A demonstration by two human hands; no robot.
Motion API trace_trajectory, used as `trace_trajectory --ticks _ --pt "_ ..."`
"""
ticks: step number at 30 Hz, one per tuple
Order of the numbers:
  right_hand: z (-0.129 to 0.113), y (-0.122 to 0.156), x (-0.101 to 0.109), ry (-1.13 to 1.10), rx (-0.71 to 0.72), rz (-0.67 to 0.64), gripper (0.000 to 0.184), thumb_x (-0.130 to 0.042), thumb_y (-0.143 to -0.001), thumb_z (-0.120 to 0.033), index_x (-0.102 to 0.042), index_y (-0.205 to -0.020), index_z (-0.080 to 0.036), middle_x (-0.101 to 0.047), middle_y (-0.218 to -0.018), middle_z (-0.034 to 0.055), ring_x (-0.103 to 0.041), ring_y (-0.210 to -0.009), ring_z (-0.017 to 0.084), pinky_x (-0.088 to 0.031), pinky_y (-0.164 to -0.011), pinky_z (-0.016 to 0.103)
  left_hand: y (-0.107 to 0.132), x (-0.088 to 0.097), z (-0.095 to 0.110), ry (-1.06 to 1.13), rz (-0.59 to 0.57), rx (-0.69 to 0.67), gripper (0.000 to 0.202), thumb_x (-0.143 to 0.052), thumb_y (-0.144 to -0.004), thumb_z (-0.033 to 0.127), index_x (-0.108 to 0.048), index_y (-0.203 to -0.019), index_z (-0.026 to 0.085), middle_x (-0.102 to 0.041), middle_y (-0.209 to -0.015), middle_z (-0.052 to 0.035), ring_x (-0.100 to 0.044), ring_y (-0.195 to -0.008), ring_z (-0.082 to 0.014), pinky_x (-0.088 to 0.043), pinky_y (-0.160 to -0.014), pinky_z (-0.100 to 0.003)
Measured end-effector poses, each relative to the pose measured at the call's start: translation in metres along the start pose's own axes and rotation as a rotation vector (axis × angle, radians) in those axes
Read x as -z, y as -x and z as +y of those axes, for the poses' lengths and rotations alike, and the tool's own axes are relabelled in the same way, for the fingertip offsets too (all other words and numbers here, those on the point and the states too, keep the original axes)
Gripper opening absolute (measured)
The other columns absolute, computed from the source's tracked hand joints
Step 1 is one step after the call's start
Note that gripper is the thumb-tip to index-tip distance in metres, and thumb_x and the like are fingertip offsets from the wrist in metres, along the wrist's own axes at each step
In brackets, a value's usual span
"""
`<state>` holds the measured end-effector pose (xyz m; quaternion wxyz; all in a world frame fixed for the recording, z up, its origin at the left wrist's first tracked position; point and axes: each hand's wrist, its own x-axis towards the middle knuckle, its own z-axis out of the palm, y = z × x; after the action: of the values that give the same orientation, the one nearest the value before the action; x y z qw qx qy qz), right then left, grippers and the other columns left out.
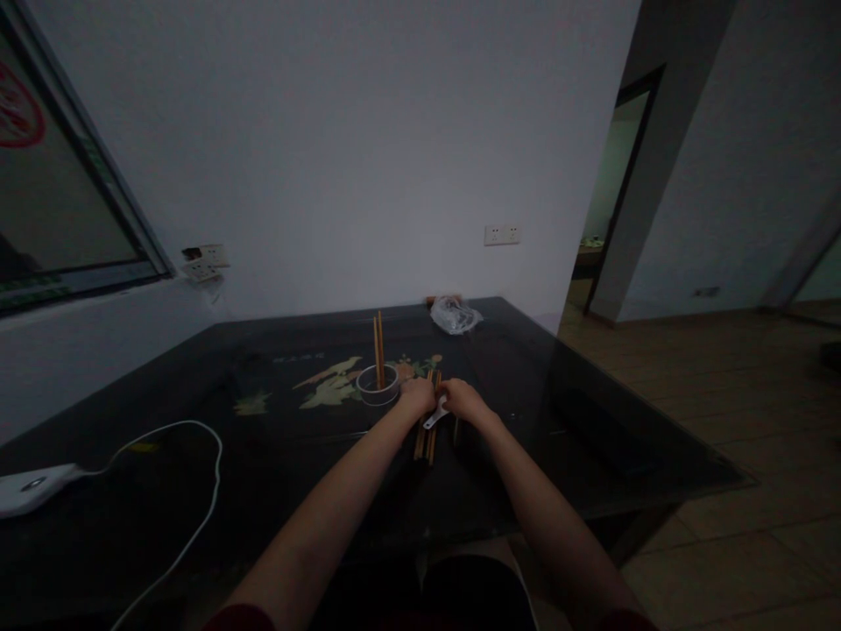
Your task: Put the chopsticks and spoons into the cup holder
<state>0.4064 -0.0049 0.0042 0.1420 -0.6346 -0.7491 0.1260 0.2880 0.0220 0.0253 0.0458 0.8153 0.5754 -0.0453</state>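
Both my arms reach forward over a dark glossy table (565, 412). My left hand (418, 395) is closed on a bundle of wooden chopsticks (424, 441) that lies on the table. My right hand (462, 400) sits just to the right of it, fingers curled, touching the same bundle near a small white spoon (434, 417). Just left of my hands stands a clear round cup (378, 386) with two chopsticks (379, 348) upright in it. What the right fingers hold is hidden.
A crumpled clear plastic bag (455, 315) lies at the table's far edge. A white device (30, 487) with a white cable (197, 491) sits at the left. Wall sockets (502, 234) are behind; a wooden floor and a doorway (614, 193) are to the right.
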Motion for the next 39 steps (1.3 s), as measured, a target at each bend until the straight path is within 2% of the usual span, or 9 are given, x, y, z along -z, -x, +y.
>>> trace_trajectory --ticks 4,10,16,20,24,27,30,34,39 --pt "-0.002 0.001 0.0 -0.041 -0.02 0.028 0.034 -0.058 -0.07 -0.007 -0.068 -0.099 -0.021 -0.065 -0.101 0.0062 -0.059 -0.098 0.018 -0.04 -0.079 0.023 0.003 0.002 -0.001 -0.008 0.005 0.011 0.041 -0.05 -0.084 0.036 -0.062 -0.114 0.011 -0.061 -0.118 -0.0214 -0.056 -0.113 -0.0326 -0.045 -0.09 -0.041" --pt "-0.006 0.0 0.005 -0.088 -0.028 0.096 0.03 -0.049 -0.079 -0.009 -0.067 -0.101 -0.017 -0.067 -0.107 0.0106 -0.061 -0.1 0.02 -0.041 -0.081 0.024 0.015 0.015 0.003 -0.039 0.111 -0.017 0.036 -0.047 -0.086 0.035 -0.063 -0.11 0.014 -0.064 -0.113 -0.0197 -0.054 -0.116 -0.031 -0.036 -0.098 -0.047" --pt "-0.009 -0.003 0.011 -0.279 -0.012 0.117 0.03 -0.049 -0.075 -0.006 -0.069 -0.097 -0.014 -0.071 -0.096 0.0092 -0.064 -0.087 0.019 -0.044 -0.073 0.024 0.038 0.039 0.007 -0.052 0.208 -0.06 0.031 -0.05 -0.084 0.03 -0.063 -0.102 0.009 -0.067 -0.101 -0.0201 -0.063 -0.1 -0.0305 -0.047 -0.087 -0.04" --pt "-0.014 0.002 0.016 -0.534 0.127 0.033 0.021 -0.05 -0.073 -0.006 -0.067 -0.085 -0.009 -0.069 -0.08 0.0068 -0.062 -0.075 0.018 -0.045 -0.066 0.024 0.066 0.061 0.0 -0.003 0.284 -0.064 0.028 -0.047 -0.086 0.03 -0.058 -0.103 0.011 -0.068 -0.095 -0.0167 -0.066 -0.092 -0.0295 -0.049 -0.077 -0.036" --pt "-0.026 0.014 0.024 -0.793 0.392 -0.106 0.023 -0.058 -0.073 -0.014 -0.062 -0.095 -0.011 -0.066 -0.09 0.004 -0.06 -0.081 0.016 -0.047 -0.074 0.026 0.092 0.074 -0.019 0.125 0.335 -0.065 0.023 -0.048 -0.086 0.033 -0.056 -0.099 0.016 -0.067 -0.09 -0.0103 -0.066 -0.084 -0.0233 -0.047 -0.071 -0.029" --pt "-0.041 0.025 0.025 -0.845 0.493 -0.208 0.038 -0.067 -0.071 -0.022 -0.058 -0.108 -0.015 -0.063 -0.103 0.005 -0.058 -0.093 0.017 -0.047 -0.083 0.029 0.098 0.069 -0.038 0.319 0.414 -0.111 0.017 -0.05 -0.084 0.031 -0.057 -0.09 0.017 -0.067 -0.079 -0.0046 -0.063 -0.073 -0.0176 -0.043 -0.063 -0.024" --pt "-0.056 0.03 0.018 -0.8 0.511 -0.201 0.041 -0.07 -0.072 -0.03 -0.058 -0.11 -0.017 -0.064 -0.103 0.0053 -0.058 -0.093 0.018 -0.047 -0.084 0.031 0.096 0.054 -0.056 0.527 0.487 -0.171 0.012 -0.051 -0.083 0.029 -0.055 -0.083 0.017 -0.063 -0.069 -0.0008 -0.06 -0.065 -0.0143 -0.04 -0.058 -0.022" --pt "-0.067 0.031 0.005 -0.726 0.531 -0.107 0.026 -0.062 -0.081 -0.033 -0.063 -0.097 -0.013 -0.066 -0.09 0.0044 -0.059 -0.081 0.018 -0.047 -0.076 0.029 0.092 0.037 -0.07 0.753 0.534 -0.222 0.016 -0.051 -0.083 0.033 -0.053 -0.085 0.017 -0.058 -0.065 0.0016 -0.056 -0.06 -0.0127 -0.041 -0.054 -0.021" --pt "-0.071 0.034 -0.003 -0.753 0.533 -0.138 0.03 -0.051 -0.088 -0.04 -0.061 -0.097 -0.014 -0.062 -0.082 0.0021 -0.055 -0.067 0.013 -0.044 -0.059 0.022 0.096 0.034 -0.081 0.995 0.492 -0.332 0.025 -0.055 -0.08 0.04 -0.055 -0.088 0.016 -0.058 -0.072 0.0013 -0.054 -0.056 -0.0098 -0.043 -0.052 -0.02"
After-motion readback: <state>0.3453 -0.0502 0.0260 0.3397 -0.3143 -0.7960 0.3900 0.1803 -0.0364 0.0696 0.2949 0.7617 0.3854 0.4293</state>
